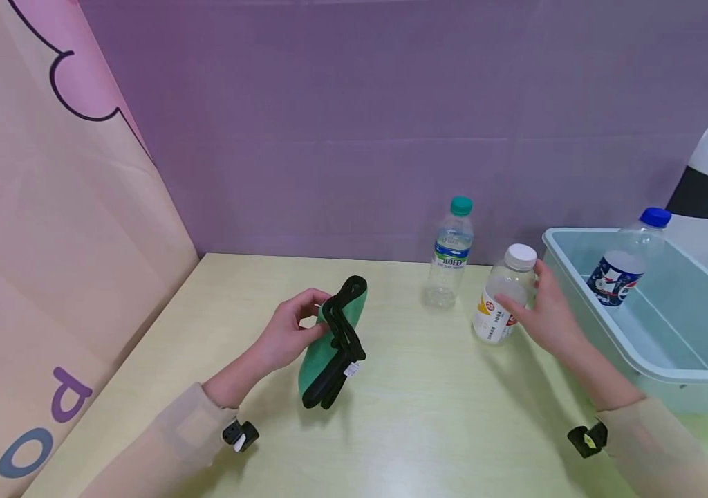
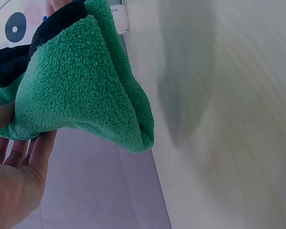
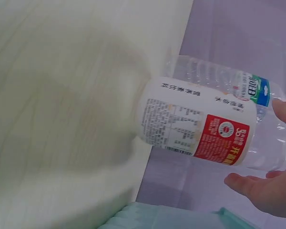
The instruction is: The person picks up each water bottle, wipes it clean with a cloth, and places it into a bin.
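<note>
My left hand [image 1: 292,332] pinches a folded green terry cloth [image 2: 81,81] with black edging and a small white tag, held above the table. In the left wrist view the thumb is on one side of it and the fingers underneath. My right hand [image 1: 547,311] reaches around a clear bottle [image 1: 503,294] with a white cap and a white label. This bottle stands upright on the table. Its thumb lies across the front, and in the right wrist view one fingertip [image 3: 236,182] stands slightly apart from the bottle's side.
Behind, a clear bottle with a green cap [image 1: 449,252] stands near the table's back edge. To the right, a light blue bin [image 1: 634,353] holds a blue-capped bottle [image 1: 628,259] leaning inside. A purple cloth backdrop [image 1: 329,138] rises behind the table [image 1: 416,422].
</note>
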A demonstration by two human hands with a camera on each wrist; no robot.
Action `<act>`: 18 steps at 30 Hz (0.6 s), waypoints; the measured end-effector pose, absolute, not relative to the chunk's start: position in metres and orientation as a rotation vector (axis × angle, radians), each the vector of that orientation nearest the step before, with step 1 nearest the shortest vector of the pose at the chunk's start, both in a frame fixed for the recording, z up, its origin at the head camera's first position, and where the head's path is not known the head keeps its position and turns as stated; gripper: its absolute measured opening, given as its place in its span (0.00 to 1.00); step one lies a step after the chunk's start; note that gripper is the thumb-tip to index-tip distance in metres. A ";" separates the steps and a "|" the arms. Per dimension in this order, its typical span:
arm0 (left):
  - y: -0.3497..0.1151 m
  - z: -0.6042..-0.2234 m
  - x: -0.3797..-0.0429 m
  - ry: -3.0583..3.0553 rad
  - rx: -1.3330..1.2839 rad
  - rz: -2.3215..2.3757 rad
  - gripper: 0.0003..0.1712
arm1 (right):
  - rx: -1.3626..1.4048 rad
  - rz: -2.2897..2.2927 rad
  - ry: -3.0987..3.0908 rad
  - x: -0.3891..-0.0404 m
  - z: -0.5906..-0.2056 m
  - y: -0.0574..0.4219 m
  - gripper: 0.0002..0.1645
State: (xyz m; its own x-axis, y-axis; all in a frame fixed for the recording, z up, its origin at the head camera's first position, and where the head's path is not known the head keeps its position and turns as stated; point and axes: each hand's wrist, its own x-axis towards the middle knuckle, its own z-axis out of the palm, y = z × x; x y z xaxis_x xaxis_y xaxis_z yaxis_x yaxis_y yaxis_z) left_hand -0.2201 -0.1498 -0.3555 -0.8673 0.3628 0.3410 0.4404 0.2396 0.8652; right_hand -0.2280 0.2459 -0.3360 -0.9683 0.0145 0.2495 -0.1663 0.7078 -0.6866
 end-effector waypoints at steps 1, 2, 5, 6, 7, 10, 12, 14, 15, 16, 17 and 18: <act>-0.150 -0.356 -0.220 -2.417 -0.785 -1.719 0.16 | 0.122 1.122 -2.676 -0.229 -0.337 0.246 0.54; -0.150 -0.356 -0.220 -2.418 -0.784 -1.710 0.16 | 0.126 1.136 -2.671 -0.230 -0.338 0.247 0.54; -0.150 -0.357 -0.220 -2.424 -0.770 -1.687 0.16 | 0.135 1.152 -2.668 -0.231 -0.340 0.248 0.53; -0.150 -0.357 -0.221 -2.425 -0.764 -1.686 0.16 | 0.138 1.157 -2.666 -0.231 -0.340 0.249 0.52; -0.149 -0.356 -0.221 -2.423 -0.759 -1.684 0.16 | 0.141 1.156 -2.665 -0.232 -0.341 0.249 0.52; -0.147 -0.356 -0.222 -2.412 -0.746 -1.684 0.16 | 0.148 1.171 -2.657 -0.231 -0.341 0.250 0.51; -0.145 -0.355 -0.223 -2.398 -0.748 -1.689 0.16 | 0.164 1.183 -2.650 -0.230 -0.342 0.249 0.50; -0.142 -0.356 -0.224 -2.377 -0.759 -1.699 0.16 | 0.191 1.203 -2.638 -0.229 -0.343 0.247 0.48; -0.141 -0.356 -0.224 -2.366 -0.764 -1.711 0.16 | 0.211 1.212 -2.638 -0.229 -0.343 0.245 0.48; -0.139 -0.356 -0.225 -2.355 -0.770 -1.720 0.16 | 0.232 1.224 -2.637 -0.228 -0.344 0.243 0.48; -0.137 -0.356 -0.224 -2.346 -0.775 -1.732 0.16 | 0.250 1.237 -2.640 -0.227 -0.344 0.241 0.47; -0.136 -0.357 -0.224 -2.338 -0.781 -1.742 0.16 | 0.268 1.249 -2.640 -0.225 -0.344 0.238 0.47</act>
State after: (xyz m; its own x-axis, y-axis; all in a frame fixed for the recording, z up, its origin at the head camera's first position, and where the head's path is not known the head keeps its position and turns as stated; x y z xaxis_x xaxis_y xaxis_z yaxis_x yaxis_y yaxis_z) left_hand -0.2243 -0.1357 -0.3570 -0.8590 0.3284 0.3927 0.4703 0.2032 0.8588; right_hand -0.2254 0.2383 -0.3444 -0.9617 -0.0743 0.2638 -0.2511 0.6247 -0.7394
